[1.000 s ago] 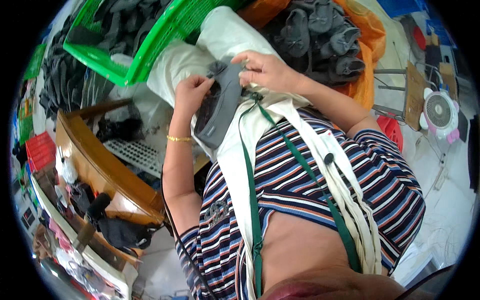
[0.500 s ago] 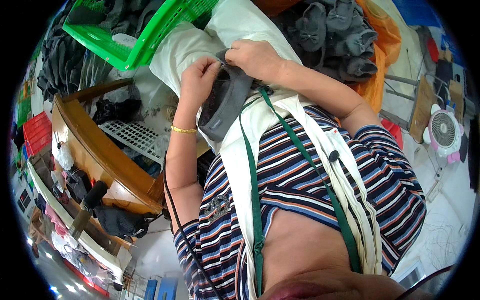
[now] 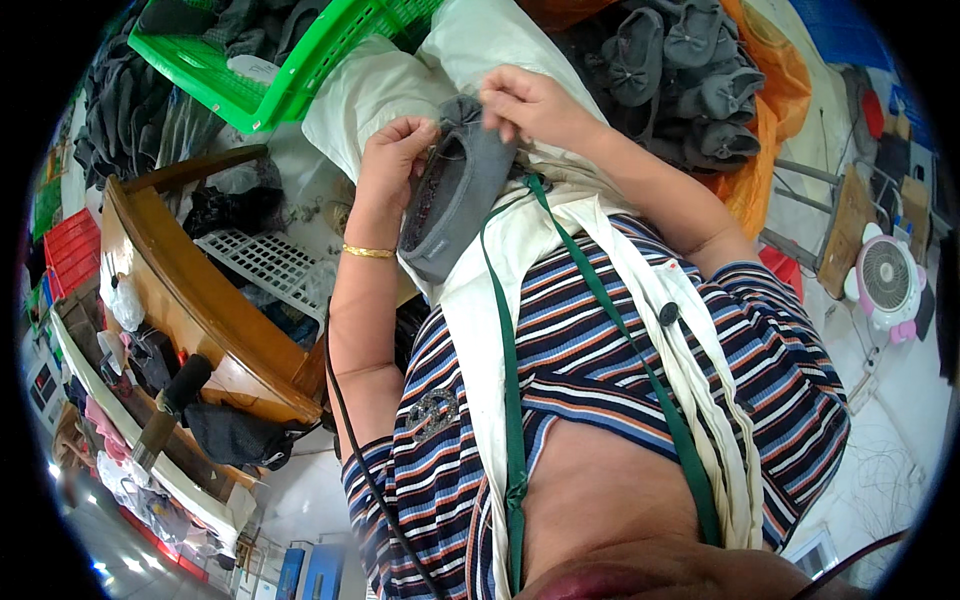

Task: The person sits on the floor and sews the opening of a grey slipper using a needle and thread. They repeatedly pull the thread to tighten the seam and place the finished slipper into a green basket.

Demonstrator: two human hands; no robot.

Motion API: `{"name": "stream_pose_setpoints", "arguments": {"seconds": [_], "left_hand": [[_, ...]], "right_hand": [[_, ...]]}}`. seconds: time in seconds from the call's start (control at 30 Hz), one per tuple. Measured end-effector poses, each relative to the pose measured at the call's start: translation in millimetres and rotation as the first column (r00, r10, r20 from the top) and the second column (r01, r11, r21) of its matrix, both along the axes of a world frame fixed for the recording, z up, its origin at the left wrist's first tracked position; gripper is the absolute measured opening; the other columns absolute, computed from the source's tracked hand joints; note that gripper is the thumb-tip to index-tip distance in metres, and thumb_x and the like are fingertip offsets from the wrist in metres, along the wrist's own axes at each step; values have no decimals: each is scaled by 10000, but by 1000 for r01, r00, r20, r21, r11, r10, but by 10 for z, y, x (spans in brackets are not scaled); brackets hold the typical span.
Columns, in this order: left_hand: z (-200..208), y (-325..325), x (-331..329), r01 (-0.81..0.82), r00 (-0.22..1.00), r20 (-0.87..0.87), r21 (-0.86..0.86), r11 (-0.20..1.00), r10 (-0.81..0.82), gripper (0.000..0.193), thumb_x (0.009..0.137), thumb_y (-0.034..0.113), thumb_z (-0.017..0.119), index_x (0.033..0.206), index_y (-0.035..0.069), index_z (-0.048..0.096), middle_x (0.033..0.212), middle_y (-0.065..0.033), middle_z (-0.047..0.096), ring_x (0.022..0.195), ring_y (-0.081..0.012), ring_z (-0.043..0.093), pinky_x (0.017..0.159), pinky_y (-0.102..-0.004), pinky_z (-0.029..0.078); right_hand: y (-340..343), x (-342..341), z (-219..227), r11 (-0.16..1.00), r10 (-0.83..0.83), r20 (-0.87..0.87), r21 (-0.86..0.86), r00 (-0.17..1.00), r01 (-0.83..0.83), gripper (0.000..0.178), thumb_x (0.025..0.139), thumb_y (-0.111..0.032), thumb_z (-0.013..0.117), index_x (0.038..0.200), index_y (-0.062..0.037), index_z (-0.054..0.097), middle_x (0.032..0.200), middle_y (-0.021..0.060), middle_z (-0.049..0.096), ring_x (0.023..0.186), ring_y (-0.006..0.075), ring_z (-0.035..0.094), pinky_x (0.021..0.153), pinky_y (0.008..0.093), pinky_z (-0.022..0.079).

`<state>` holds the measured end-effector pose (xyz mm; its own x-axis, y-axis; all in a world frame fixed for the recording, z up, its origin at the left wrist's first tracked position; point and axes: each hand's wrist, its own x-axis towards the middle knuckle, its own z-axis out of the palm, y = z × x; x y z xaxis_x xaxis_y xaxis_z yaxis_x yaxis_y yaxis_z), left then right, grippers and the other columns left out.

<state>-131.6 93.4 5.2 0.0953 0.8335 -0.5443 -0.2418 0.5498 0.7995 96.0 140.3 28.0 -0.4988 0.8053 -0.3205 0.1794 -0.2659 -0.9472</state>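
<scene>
Grey shoe (image 3: pixel 478 190) between the two hands, the landmark from which all places here are given. The shoe lies over the pale apron (image 3: pixel 462 320) at the wearer's lap, its opening turned toward the left. Its long axis runs aslant: the toe end, bearing a bow (image 3: pixel 461 110), points away from the body and somewhat to the right, while the heel end comes back toward the body and the left. The left hand (image 3: pixel 393 160) stands along the shoe's left side, thumb and forefinger pinched on the rim near the toe. The right hand (image 3: pixel 525 108) is at the opposite side of the toe, beside the bow, its fingers bent and blurred; whether they touch the fabric or pinch something thin cannot be told. Seen from the right hand, the body of the shoe lies to the left and back toward the wearer; the left hand is the one in contact, and the right is the nearer to the bow. Beyond the shoe and to its left is a green crate (image 3: pixel 290 85); beyond it and to its right, a heap of similar grey shoes (image 3: pixel 730 95) in an orange bag (image 3: pixel 790 85). Compared with half a second earlier, the right hand, which then covered the bow and met the left hand's fingertips, has drawn off to the right, leaving the bow exposed; the left hand and the heel are nearly where they were.
</scene>
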Motion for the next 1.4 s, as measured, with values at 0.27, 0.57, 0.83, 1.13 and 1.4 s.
{"name": "stream_pose_setpoints", "arguments": {"seconds": [0.27, 0.57, 0.83, 1.13, 1.4], "left_hand": [[54, 1, 1, 79, 995, -67, 15, 997, -78, 159, 853, 183, 714, 808, 62, 622, 758, 21, 589, 651, -83, 502, 578, -214, 389], [-10, 58, 137, 274, 866, -496, 375, 886, -57, 294, 755, 89, 771, 616, 4, 526, 808, -54, 625, 726, -131, 576, 667, -252, 455], [-20, 74, 202, 256, 841, -538, 300, 919, -59, 345, 755, 70, 750, 1024, 2, 544, 851, -75, 655, 753, -136, 611, 694, -267, 497], [72, 110, 150, 329, 744, -667, 414, 849, 37, 351, 784, 206, 746, 1034, -2, 614, 841, -105, 673, 796, -183, 639, 730, -317, 501], [306, 46, 225, 431, 781, -512, 29, 902, -357, 261, 837, 298, 707, 845, 39, 677, 772, -49, 689, 516, -129, 532, 498, -268, 432]], "right_hand": [[-57, 544, -259, 962, -186, 207, 236, 961, 135, 181, 949, -202, 573, 954, -24, 605, 726, -7, 595, 646, 75, 561, 594, 239, 453], [-84, 507, -149, 961, -174, 166, 246, 971, 130, 143, 958, -173, 580, 970, -31, 594, 775, -18, 571, 673, 46, 526, 616, 209, 439], [-68, 643, 287, 944, -241, -115, 201, 964, 260, 117, 949, -143, 588, 978, -32, 610, 736, -49, 550, 630, 29, 487, 580, 196, 416], [-437, 530, 1292, 955, 298, -425, 120, 855, -273, 151, 952, -90, 578, 1070, 4, 564, 880, 0, 574, 767, 54, 536, 715, 185, 442], [-468, 194, 1212, 755, 654, -307, 220, 691, -617, 103, 933, -113, 608, 949, -11, 608, 778, 14, 633, 735, 68, 594, 674, 219, 472]]}}
